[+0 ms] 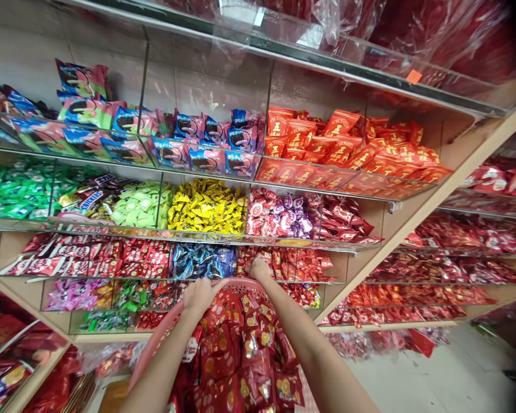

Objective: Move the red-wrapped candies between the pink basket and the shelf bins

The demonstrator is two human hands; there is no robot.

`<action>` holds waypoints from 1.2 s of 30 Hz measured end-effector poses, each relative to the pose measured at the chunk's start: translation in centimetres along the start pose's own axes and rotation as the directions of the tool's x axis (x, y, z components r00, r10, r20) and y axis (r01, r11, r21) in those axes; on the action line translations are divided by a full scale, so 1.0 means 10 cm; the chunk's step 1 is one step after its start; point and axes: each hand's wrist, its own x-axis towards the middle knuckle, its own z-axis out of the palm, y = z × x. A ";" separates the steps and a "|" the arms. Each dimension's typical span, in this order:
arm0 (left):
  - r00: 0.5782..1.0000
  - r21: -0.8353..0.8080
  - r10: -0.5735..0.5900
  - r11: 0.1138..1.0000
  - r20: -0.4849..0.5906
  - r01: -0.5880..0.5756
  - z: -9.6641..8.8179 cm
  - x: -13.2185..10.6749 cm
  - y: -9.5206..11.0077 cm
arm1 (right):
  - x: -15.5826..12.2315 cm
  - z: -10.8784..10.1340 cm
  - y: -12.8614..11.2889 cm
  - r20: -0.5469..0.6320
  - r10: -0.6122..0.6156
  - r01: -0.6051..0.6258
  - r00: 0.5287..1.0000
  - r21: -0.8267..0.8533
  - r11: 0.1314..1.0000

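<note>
1. Pink plastic basket (167, 321) sits at the bottom of the view, directly in front of the lower shelves, heaped with red foil packets (236, 355) printed with gold and orange rounds.
2. The left hand (199, 296) is curled narrowly over the basket's rim, gripping the plastic, with the forearm rising from the lower left.
3. The right hand (258, 268) sits just above the far rim, with its fingers among the red packs in the bin directly ahead. It is narrowly curled, but whether it holds a pack cannot be told.
4. The bins have clear acrylic fronts (206, 238) and stand in tiers on a light wooden shelf frame (434, 198).
5. Nearest the hands, in the lower tier, are dark blue shiny packets (202, 261) and red wrapped sweets (137, 258).
6. The next tier up holds green sweets (17, 192), Snickers bars (90, 201), yellow sweets (207, 206), and pink and purple sweets (279, 215).
7. The top tier shows blue and pink biscuit packs (206, 137) beside orange-red "Be Happy" packets (344, 143).
8. More red goods fill shelves to the right (456, 275), and a pale tiled floor (413, 367) shows at the lower right.
</note>
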 end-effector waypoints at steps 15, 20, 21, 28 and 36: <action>1.000 -0.008 0.005 1.000 0.008 -0.005 -0.03 0.00 0.01 | -0.45 -0.56 0.37 -0.211 -0.088 0.166 0.973 0.387 0.907; 1.000 -0.003 0.001 1.000 0.010 0.000 -0.04 -0.01 0.02 | -1.26 -0.55 0.67 -0.068 -0.234 0.243 0.970 0.341 0.908; 1.000 -0.002 0.001 1.000 0.009 -0.001 -0.04 -0.01 0.03 | -1.42 -0.51 0.73 -0.023 -0.243 0.238 0.970 0.308 0.921; 1.000 0.013 0.005 1.000 -0.002 -0.005 -0.03 -0.03 0.03 | -2.16 -0.23 0.80 0.187 -0.195 0.189 0.963 0.049 0.981; 1.000 0.005 0.002 1.000 0.012 -0.003 -0.03 -0.01 0.02 | -2.36 -0.10 0.68 0.229 -0.093 0.132 0.969 -0.160 0.978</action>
